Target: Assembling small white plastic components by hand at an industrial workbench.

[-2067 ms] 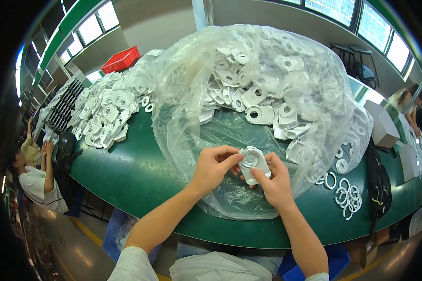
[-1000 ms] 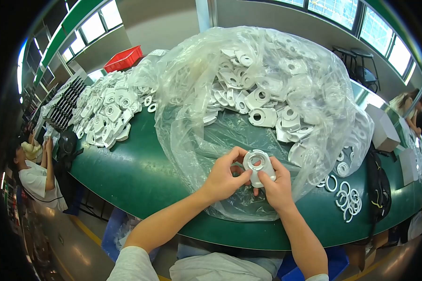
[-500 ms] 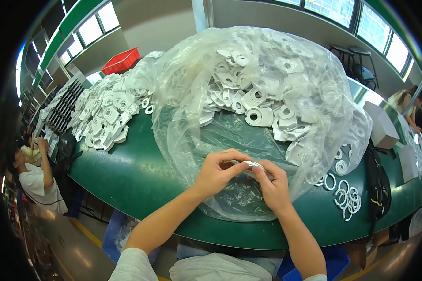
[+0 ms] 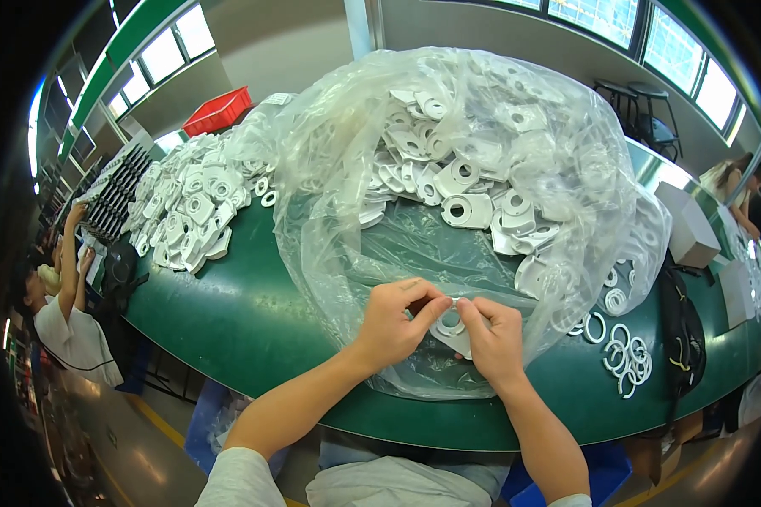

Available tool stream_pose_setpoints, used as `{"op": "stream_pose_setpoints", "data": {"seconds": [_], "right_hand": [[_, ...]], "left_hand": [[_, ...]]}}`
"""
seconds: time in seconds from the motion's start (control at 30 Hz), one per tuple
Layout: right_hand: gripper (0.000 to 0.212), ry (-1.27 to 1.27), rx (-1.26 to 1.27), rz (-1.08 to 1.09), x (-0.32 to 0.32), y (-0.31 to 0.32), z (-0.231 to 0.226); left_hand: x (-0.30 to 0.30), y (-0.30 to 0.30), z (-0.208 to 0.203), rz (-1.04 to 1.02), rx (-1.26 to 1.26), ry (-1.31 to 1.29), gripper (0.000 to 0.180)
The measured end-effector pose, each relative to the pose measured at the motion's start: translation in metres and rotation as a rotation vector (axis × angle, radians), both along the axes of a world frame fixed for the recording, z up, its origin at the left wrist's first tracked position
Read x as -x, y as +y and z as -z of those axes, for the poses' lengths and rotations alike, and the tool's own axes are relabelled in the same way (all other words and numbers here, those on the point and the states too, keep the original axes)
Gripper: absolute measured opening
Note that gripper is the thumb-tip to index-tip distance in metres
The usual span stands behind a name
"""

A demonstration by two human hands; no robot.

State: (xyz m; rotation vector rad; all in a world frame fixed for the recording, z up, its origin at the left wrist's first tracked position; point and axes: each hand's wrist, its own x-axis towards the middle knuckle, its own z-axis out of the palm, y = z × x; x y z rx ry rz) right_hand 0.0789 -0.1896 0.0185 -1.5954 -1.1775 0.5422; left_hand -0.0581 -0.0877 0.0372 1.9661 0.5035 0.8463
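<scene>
Over the near edge of the plastic bag, a white plastic plate with a round hole (image 4: 456, 339) is held between my two hands. My left hand (image 4: 397, 318) pinches its upper rim with thumb and forefinger. Along its right side, my right hand (image 4: 493, 335) grips it, thumb on top and fingers partly hidden beneath. The large clear plastic bag (image 4: 330, 253) lies open in front of me, with a heap of similar white plates (image 4: 467, 211) inside. To the right of my right hand, several loose white rings (image 4: 627, 358) lie on the green table (image 4: 245, 313).
Another pile of white plates (image 4: 186, 211) lies at the left, with a red crate (image 4: 217, 111) behind it. Black racks (image 4: 114, 198) and a person (image 4: 72, 321) are farther left. A black bag (image 4: 681, 338) and a pale box (image 4: 687, 226) sit at the right.
The white plate has tilted from edge-on to showing its face and hole. My hands have shifted slightly around it. The person at the left has raised an arm toward the racks.
</scene>
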Motion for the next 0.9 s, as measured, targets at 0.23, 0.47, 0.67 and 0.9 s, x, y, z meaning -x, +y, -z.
{"op": "stream_pose_setpoints", "data": {"seconds": [0.23, 0.47, 0.67, 0.9], "right_hand": [[0.031, 0.561, -0.038, -0.068, 0.001, 0.005, 0.007], [0.025, 0.657, -0.022, -0.17, -0.001, 0.001, -0.003], [0.028, 0.563, -0.063, -0.145, -0.002, 0.004, 0.001], [0.028, 0.446, 0.0, -0.214, -0.005, 0.008, 0.001]], "left_hand": [[-0.002, -0.001, 0.004, 0.106, 0.101, 0.092, 0.032], [0.005, 0.019, 0.015, 0.306, 0.546, -0.013, 0.045], [-0.003, 0.005, 0.009, 0.274, 0.47, -0.064, 0.042], [0.003, 0.021, 0.009, 0.216, 0.438, 0.023, 0.042]]}}
